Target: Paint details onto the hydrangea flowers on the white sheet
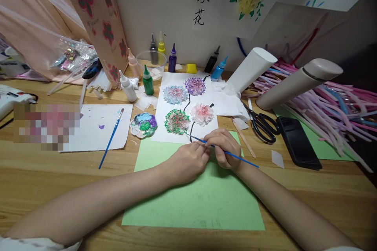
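The person's two hands meet low over a green sheet (pixel 194 200) that lies on the worktop (pixel 59 176). The right hand (pixel 224 149) pinches a thin blue brush (pixel 249 162) partway along its handle, with the tip pointing up and left toward the bottom edge of a white sheet (pixel 171 80). The left hand (pixel 188 162) is curled with its fingertips against the brush and the right fingers. Whether it grips the brush or only steadies it cannot be told.

Four tufted paper flowers sit on the white sheet, all already coloured: a pale blue flower (pixel 175 94), a purple flower (pixel 194 86), a pink flower (pixel 202 113) and a green flower (pixel 177 121). Black stems curve down between them, so the painting looks largely done. The green sheet carries nothing yet.

A palette (pixel 144 124) with wet colours lies just left of the white sheet. A second brush (pixel 112 137) lies further left, and scissors (pixel 262 123) lie to the right.
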